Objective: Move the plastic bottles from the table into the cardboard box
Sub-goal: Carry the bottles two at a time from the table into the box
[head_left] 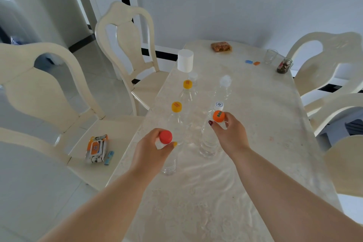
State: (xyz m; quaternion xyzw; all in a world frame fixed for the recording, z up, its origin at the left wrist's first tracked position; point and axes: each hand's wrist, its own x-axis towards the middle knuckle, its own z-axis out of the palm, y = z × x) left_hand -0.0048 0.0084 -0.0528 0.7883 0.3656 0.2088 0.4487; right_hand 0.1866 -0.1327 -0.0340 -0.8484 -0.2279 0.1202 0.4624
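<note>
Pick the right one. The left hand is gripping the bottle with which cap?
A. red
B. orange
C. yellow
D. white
A: the left hand closes around the neck of the clear bottle with the red cap, while the right hand holds the one with the orange cap; the two yellow-capped bottles stand untouched farther back on the table.

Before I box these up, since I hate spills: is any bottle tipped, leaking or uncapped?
Nothing stands out. The bottles stand upright and capped on the table; the left hand grips the red-capped bottle, the right hand the orange-capped bottle.
</note>
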